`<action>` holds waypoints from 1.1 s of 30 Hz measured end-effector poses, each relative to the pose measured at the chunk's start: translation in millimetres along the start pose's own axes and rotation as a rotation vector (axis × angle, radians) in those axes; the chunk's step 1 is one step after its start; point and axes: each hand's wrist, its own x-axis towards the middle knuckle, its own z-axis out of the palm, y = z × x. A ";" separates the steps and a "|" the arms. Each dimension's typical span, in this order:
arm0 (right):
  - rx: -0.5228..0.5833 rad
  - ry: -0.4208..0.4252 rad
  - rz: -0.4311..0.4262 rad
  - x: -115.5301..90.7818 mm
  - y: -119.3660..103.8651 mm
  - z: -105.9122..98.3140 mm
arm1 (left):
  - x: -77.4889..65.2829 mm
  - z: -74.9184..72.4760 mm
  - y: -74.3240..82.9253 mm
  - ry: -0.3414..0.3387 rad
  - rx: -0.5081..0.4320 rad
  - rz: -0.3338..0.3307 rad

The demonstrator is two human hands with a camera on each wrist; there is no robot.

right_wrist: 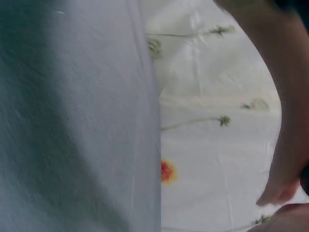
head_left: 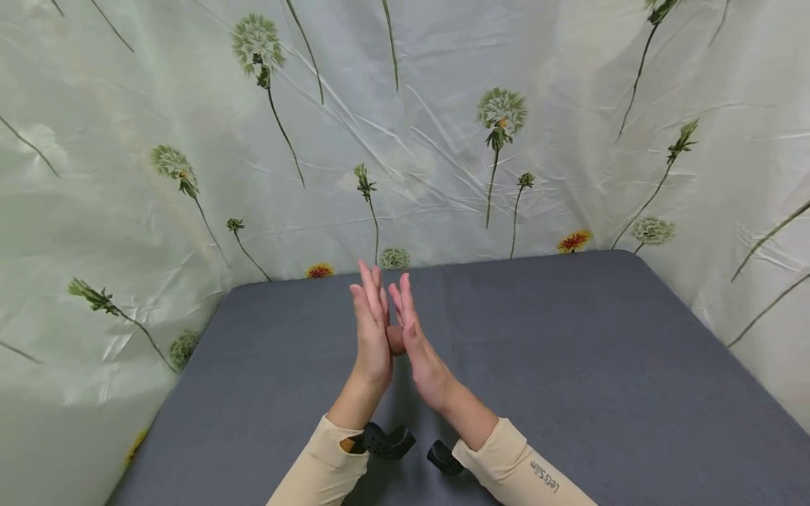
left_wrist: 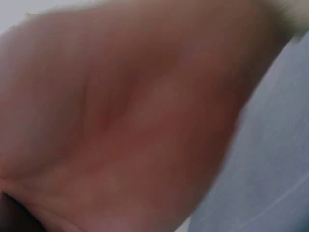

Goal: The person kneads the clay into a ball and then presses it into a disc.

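Both hands are raised over the grey table, palms facing, with a small reddish-brown ball (head_left: 396,340) pressed between them. My left hand (head_left: 372,341) stands nearly upright, its fingers straight and pointing up. From the other side my right hand (head_left: 425,362) leans in, fingers also straight. The palms hide part of the ball. A blurred palm (left_wrist: 135,121) fills most of the left wrist view. In the right wrist view, a forearm and hand (right_wrist: 289,130) run down the right edge, and the ball does not show there.
The grey cloth-covered table (head_left: 538,337) lies under the hands. Behind and beside it hangs a pale curtain (head_left: 418,126) printed with dandelions and flowers. Black wrist-worn devices (head_left: 387,441) sit at the cream sleeves (head_left: 329,457).
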 end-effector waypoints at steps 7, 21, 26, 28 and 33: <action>0.016 0.048 -0.072 -2.4 -1.2 7.7 | 11.3 -0.8 -7.2 -0.030 0.071 -0.013; 0.048 0.076 0.047 11.2 2.7 -19.7 | -15.1 10.9 -1.7 -0.152 0.103 -0.026; 0.048 0.036 0.007 -1.1 -1.1 -3.5 | 2.6 2.0 4.1 -0.067 0.138 -0.044; 0.037 0.050 -0.023 -0.6 -7.0 -0.8 | 5.0 -0.4 1.5 -0.067 0.154 -0.059; -0.008 0.097 -0.031 12.6 -20.1 -11.3 | -5.7 3.8 -9.4 -0.125 0.131 -0.060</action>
